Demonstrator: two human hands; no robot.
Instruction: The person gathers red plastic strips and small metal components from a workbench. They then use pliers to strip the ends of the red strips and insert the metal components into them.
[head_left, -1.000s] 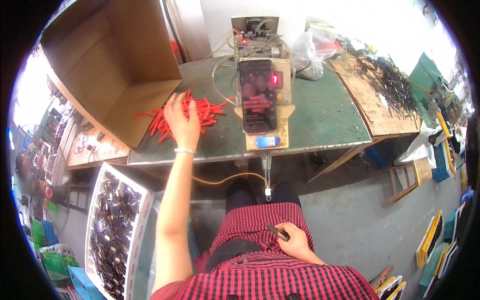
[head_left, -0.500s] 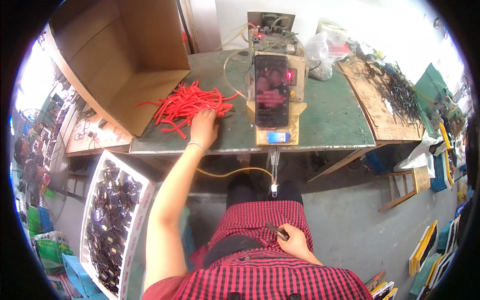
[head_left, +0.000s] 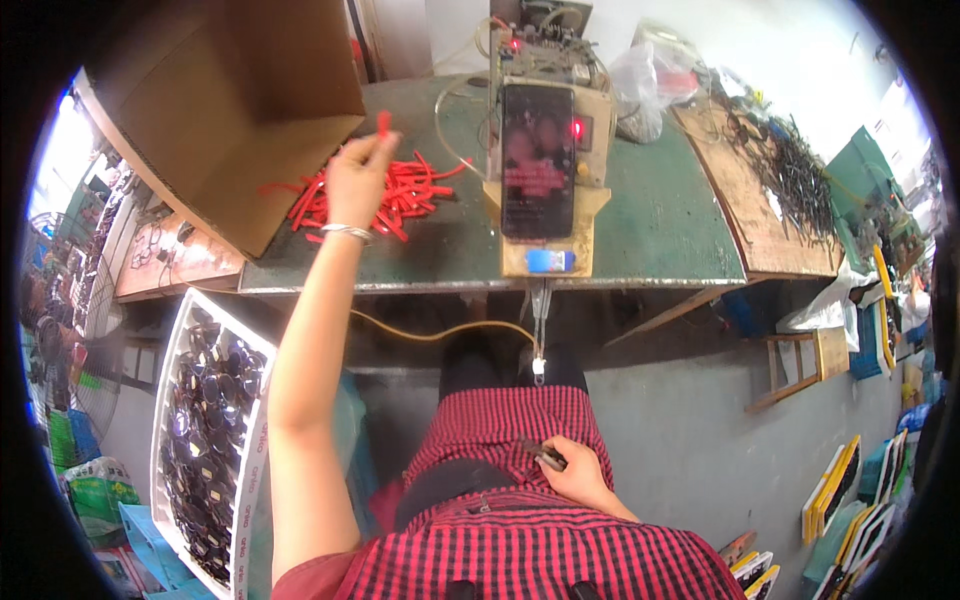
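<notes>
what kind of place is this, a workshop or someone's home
Most likely a small assembly workshop. A green worktable carries a wired benchtop machine and a pile of red tubes, the left hand lifting one, and a white tray of dark parts stands beside the seat.

Green tabletop (head_left: 660,225), worn, edges bending toward the rim. On it: open cardboard box (head_left: 225,100) at far left, mouth toward the middle; heap of red tubes (head_left: 400,195) just beside the box; wooden machine (head_left: 545,150) at centre, red lamps lit, reaching the near edge; clear bag (head_left: 650,90) behind; brown board (head_left: 760,200) at right, heaped with dark wire parts (head_left: 790,165).
</notes>
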